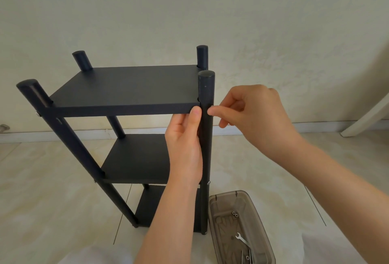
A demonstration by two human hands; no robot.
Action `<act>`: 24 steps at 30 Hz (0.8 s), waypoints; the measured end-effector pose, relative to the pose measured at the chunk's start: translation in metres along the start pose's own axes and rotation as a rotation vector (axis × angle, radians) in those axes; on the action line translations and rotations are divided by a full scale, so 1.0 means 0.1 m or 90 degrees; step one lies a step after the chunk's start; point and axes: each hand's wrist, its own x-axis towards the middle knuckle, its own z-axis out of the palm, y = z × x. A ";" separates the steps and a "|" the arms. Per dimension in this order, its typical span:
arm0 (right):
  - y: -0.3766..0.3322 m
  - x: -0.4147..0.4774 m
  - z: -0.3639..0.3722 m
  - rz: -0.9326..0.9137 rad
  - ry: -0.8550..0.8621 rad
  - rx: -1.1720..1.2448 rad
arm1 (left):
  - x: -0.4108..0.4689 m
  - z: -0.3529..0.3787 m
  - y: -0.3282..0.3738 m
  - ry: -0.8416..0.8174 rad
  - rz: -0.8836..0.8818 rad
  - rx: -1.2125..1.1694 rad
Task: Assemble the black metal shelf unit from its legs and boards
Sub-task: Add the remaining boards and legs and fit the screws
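Shelf unit (pixel 130 89) stands upright on the floor (pixel 52 179), three boards seated between four legs. Left hand (pixel 185 143) wraps the near right leg (pixel 206 87) just under the top board, thumb on the board's edge, likely steadying the joint. Right hand (pixel 252 114) pinches at that leg's outer side, level with the board; whether it holds a screw cannot be told. Tray (pixel 214 202) beside the leg's foot holds a wrench (pixel 242 239).

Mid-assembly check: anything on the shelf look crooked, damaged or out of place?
Nothing clearly wrong. The boards look level; the legs' outward lean looks like lens distortion. A small pale mark on the front left leg, just below the top board, may be a scratch or slot; too small to tell.
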 end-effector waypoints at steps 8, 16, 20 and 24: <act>0.02 -0.06 -0.04 -0.111 -0.008 -0.130 | -0.13 -0.02 0.02 0.021 0.016 0.052; 0.08 0.00 -0.13 0.034 -0.150 0.161 | -0.21 -0.12 0.15 -0.017 -0.057 0.080; 0.09 0.04 -0.15 0.103 -0.226 0.245 | -0.23 -0.19 0.23 -0.075 -0.061 0.120; 0.02 0.02 -0.13 0.085 -0.285 0.273 | -0.28 -0.26 0.31 -0.074 -0.065 0.179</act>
